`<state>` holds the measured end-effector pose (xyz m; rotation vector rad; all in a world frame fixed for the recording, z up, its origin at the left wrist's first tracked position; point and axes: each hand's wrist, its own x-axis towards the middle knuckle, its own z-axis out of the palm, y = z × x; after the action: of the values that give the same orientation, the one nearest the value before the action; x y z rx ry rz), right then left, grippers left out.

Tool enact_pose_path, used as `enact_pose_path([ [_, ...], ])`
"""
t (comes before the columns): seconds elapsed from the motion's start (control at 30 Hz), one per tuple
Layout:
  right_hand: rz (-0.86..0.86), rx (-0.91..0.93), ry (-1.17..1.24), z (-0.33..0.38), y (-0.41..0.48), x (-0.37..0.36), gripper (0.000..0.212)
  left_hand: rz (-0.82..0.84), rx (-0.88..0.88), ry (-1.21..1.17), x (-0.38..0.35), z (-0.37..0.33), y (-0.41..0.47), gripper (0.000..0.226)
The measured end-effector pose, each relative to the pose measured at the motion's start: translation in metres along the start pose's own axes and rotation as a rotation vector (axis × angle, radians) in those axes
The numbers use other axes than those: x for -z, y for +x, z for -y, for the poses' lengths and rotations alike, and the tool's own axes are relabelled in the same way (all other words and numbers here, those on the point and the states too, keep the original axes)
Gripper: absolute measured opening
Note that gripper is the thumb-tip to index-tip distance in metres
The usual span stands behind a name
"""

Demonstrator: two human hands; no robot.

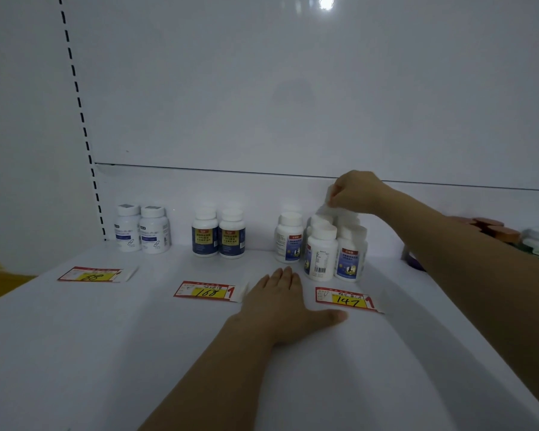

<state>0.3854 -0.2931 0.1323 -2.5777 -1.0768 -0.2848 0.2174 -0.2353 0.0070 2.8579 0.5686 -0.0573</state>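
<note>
Three price tags [207, 292]: 88, 168, 147. Left grip [280, 303] flat on the shelf [106, 353], right grip [358, 192] pinching something white [328, 201], blurry, over bottles [322, 253].

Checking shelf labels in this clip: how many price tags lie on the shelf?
3. One price tag at the left, marked 88; one in the middle, marked 168, beside the left hand; one at the right, marked 147. Others may be hidden further right.

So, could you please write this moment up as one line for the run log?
right hand: grips blurred white bottle above bottle group | left hand: flat on shelf, fingers straight
</note>
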Motion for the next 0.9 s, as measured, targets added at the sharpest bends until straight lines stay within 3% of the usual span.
enact_pose_path([
  [0.07, 0.033, -0.07, -0.07, -0.003, 0.002, 0.005, 0.034, 0.003, -0.001, 0.005, 0.0, 0.0, -0.001, 0.108],
  [0.17, 0.223, -0.207, -0.003, -0.009, 0.006, 0.0, 0.045, 0.005, 0.003, 0.01, 0.001, -0.001, -0.001, 0.108],
  [0.3, 0.28, -0.236, 0.015, -0.011, 0.005, -0.015, 0.038, 0.003, 0.002, 0.004, 0.001, -0.001, -0.001, 0.108],
  [0.43, 0.173, -0.213, 0.066, -0.018, 0.003, -0.009, 0.033, -0.014, 0.002, -0.018, 0.001, -0.001, -0.002, 0.11],
  [0.53, -0.017, -0.132, 0.108, -0.02, -0.002, 0.01, 0.03, -0.053, 0.003, -0.054, 0.002, -0.002, -0.003, 0.11],
  [0.7, -0.283, 0.043, 0.271, -0.014, -0.023, 0.051, 0.029, -0.265, -0.054, -0.354, 0.011, -0.008, -0.004, 0.095],
  [0.8, -0.304, 0.083, 0.509, -0.01, -0.042, 0.064, 0.029, -0.358, -0.127, -0.602, 0.019, -0.01, -0.005, 0.069],
  [0.9, -0.216, 0.107, 0.686, -0.004, -0.065, 0.058, 0.032, -0.318, -0.147, -0.814, 0.023, -0.009, -0.004, 0.066],
])
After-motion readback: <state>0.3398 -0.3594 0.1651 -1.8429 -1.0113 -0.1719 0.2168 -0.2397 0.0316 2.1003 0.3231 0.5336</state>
